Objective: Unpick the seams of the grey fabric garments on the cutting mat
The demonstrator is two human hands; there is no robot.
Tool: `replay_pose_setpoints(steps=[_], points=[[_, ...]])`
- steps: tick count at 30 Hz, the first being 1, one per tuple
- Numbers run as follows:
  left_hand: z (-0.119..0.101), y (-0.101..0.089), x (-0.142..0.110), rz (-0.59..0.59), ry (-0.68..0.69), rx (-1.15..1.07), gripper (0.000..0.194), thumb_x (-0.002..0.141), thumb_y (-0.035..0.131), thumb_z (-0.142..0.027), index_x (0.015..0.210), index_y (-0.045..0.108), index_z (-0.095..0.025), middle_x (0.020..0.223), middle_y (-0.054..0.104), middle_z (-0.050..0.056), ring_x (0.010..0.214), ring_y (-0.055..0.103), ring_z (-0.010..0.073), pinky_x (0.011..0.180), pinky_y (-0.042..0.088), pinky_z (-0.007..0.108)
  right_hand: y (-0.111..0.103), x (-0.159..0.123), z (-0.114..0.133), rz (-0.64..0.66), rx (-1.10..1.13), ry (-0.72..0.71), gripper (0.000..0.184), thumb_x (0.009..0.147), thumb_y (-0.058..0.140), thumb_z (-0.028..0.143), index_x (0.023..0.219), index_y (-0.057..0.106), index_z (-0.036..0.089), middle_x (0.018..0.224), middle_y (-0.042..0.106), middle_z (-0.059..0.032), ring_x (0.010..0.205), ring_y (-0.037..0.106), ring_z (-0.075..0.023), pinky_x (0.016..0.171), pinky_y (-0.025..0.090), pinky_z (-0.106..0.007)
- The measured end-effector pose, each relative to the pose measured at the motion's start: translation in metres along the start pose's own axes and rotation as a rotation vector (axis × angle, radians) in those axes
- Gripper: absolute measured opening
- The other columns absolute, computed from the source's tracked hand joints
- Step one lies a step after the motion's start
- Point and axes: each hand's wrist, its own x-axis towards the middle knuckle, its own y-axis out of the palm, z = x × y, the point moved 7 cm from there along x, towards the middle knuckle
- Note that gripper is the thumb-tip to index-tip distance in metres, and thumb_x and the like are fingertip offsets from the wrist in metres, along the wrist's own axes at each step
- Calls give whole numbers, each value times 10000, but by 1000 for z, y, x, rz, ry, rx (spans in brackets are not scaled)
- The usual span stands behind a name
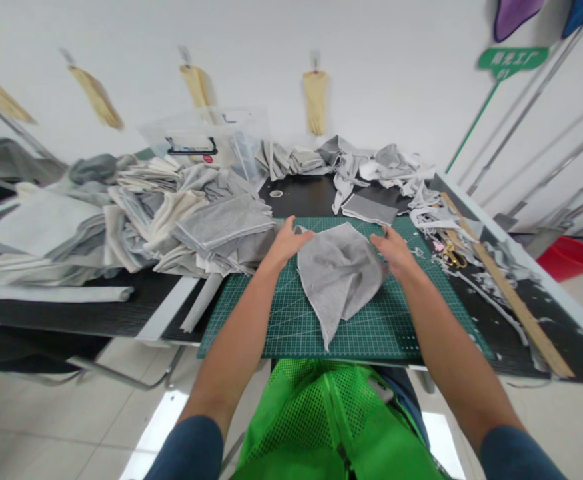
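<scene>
A crumpled grey cloth [338, 267] with pale edges is spread between my two hands above the green cutting mat [286, 327]. One pointed corner hangs toward me. My left hand [290, 241] grips the cloth's upper left edge between thumb and fingers. On the opposite side, my right hand [392, 250] is closed at the cloth's right edge, its lower fingers partly out of sight. Just beyond the mat's far edge lies a folded darker grey cloth [370, 209].
Stacks of folded grey cloths [221, 223] fill the left side. Behind them stands a clear plastic box [196, 140]. To the right lie a wooden ruler [511, 293], gold-handled scissors [452, 255] and fabric scraps [501, 283]. A roll of tape [276, 194] sits near the back.
</scene>
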Motion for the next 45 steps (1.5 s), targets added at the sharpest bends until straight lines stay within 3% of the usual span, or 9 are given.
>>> replay_pose_setpoints(steps=[4, 7, 10, 20, 24, 29, 37, 41, 45], points=[[-19, -1, -9, -8, 196, 534, 504, 717, 747, -261, 1204, 706, -135, 1327, 674, 174, 1322, 580, 330, 1148, 426, 412, -8, -1, 6, 29, -395, -44, 253, 813, 619, 271, 978, 763, 143, 968, 767, -104, 902, 680, -224, 811, 482, -291], [-22, 20, -22, 302, 232, 711, 179, 730, 719, -307, 855, 753, -183, 933, 758, 77, 947, 697, 252, 891, 530, 339, -8, -1, 8, 100, -628, -80, 167, 797, 624, 232, 840, 770, 164, 885, 775, -106, 865, 699, -233, 777, 474, -285], [-12, 39, -38, 569, 190, 875, 139, 655, 770, -313, 738, 737, -207, 764, 736, 36, 780, 689, 224, 745, 508, 300, -5, 1, 2, 162, -740, -70, 159, 789, 655, 259, 845, 781, 180, 914, 790, -116, 889, 726, -250, 771, 486, -284], [0, 41, -38, 569, 145, 1029, 92, 669, 656, -177, 661, 747, -187, 733, 744, 134, 810, 715, 279, 772, 503, 339, 10, 4, -22, 296, -833, -11, 132, 722, 673, 166, 784, 789, 174, 902, 791, -158, 904, 746, -289, 779, 510, -318], [-17, 20, -23, 398, 232, 871, 119, 740, 609, -229, 641, 671, -205, 697, 702, 57, 715, 637, 215, 715, 473, 308, -4, 11, -11, 174, -689, -70, 158, 827, 627, 264, 882, 751, 183, 942, 771, -112, 868, 691, -234, 743, 484, -297], [-42, -17, -13, 20, 339, 610, 67, 841, 546, -203, 809, 604, -212, 750, 645, 33, 715, 584, 200, 736, 466, 322, -39, 11, 9, -155, -97, -183, 337, 863, 577, 346, 1134, 694, 182, 800, 658, -35, 680, 558, -182, 639, 445, -287], [-59, -26, -19, -161, 493, 454, 210, 954, 439, -168, 1085, 598, -204, 1102, 666, 105, 1058, 616, 236, 998, 464, 374, -34, -1, 37, 56, -108, -317, 442, 757, 741, 392, 1144, 748, 180, 772, 624, -9, 671, 524, -175, 663, 447, -317], [-65, -34, -20, -226, 473, 390, 106, 953, 528, -246, 955, 628, -210, 978, 659, 62, 956, 597, 216, 923, 471, 339, -44, -4, 49, -69, -259, -458, 233, 770, 715, 411, 850, 734, 192, 939, 676, -89, 932, 608, -265, 885, 485, -415], [-69, -43, -26, -232, 433, 88, 154, 939, 577, -306, 826, 620, -211, 730, 544, -8, 710, 508, 151, 700, 428, 265, -53, -10, 57, -41, -1, -461, 326, 809, 692, 539, 782, 659, 216, 1026, 678, -79, 1018, 613, -258, 891, 488, -378]])
